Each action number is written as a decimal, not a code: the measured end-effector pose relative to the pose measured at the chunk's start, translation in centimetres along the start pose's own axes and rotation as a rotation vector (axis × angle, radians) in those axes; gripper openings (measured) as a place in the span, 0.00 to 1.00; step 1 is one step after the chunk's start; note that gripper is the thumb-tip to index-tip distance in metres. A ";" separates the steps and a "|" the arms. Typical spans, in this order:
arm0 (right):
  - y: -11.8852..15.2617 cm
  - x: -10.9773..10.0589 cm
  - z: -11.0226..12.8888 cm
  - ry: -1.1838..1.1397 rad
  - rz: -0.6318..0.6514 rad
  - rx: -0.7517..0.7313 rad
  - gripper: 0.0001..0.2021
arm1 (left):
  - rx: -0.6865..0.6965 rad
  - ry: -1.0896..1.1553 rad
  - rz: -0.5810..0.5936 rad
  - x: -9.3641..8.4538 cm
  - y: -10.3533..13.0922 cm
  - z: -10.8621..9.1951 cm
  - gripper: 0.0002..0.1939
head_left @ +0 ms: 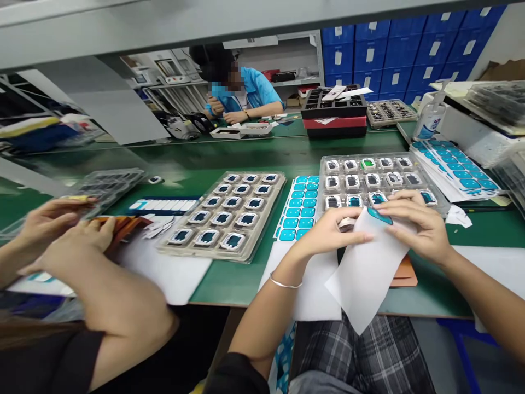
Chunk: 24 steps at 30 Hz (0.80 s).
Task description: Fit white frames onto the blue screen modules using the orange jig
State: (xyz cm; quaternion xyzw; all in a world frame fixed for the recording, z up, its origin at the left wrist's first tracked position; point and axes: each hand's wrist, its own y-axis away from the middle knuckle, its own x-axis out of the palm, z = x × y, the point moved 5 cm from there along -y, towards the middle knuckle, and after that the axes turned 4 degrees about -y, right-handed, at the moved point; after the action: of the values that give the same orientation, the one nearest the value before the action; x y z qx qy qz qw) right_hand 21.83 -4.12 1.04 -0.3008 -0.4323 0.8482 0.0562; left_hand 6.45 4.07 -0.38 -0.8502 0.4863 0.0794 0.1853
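My left hand (334, 232) pinches a thin white sheet (371, 273), cloth or paper, which hangs down over the table's front edge. A small pale rounded piece (348, 222) shows by its fingers. My right hand (422, 227) is closed at the sheet's top, its fingers around a teal rounded-corner piece (380, 216) that touches the sheet. Behind both hands lies a clear tray (435, 189) of white-framed square parts. An orange block (406, 273) sits partly hidden beneath my right hand. Left of my hands is a sheet of teal stickers (292, 210).
Another clear tray of parts (223, 216) lies to the left. Beside it, a neighbour's hands (77, 235) work over an orange piece. More teal sticker sheets (459, 169) and a pump bottle (430, 120) are at right. Across the bench sits a person in blue (262, 90).
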 end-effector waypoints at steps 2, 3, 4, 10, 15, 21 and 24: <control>0.2 0.0 -0.6 -0.132 -0.064 0.093 0.09 | -0.036 0.032 0.031 0.0 0.3 -0.1 0.18; 0.4 0.0 -1.0 -0.200 -0.109 0.136 0.09 | -0.041 0.033 0.036 -0.1 0.4 -0.1 0.19; 0.5 -0.2 -1.3 -0.277 -0.169 0.174 0.09 | -0.044 0.033 0.023 -0.3 0.5 -0.1 0.21; 0.7 -2.0 -3.0 -0.808 -0.520 0.308 0.06 | -0.102 -0.135 -0.555 -6.0 -0.5 2.2 0.37; 0.4 -1.9 -3.7 -0.794 -0.318 0.437 0.07 | -0.330 -0.799 -0.782 -8.2 -1.4 4.6 0.40; 0.3 -0.9 -2.8 -0.448 0.104 0.492 0.12 | 0.133 -1.142 -0.614 -5.7 1.5 0.8 0.34; 0.0 -0.4 -1.9 -0.318 0.239 0.385 0.10 | 0.403 -1.318 -0.306 -3.0 2.1 -1.0 0.32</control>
State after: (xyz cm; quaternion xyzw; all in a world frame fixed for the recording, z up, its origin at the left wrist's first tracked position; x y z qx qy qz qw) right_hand 23.25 -2.92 0.35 -0.1963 -0.2282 0.9519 -0.0566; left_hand 3.03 5.12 0.95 -0.6329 0.1531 0.4591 0.6043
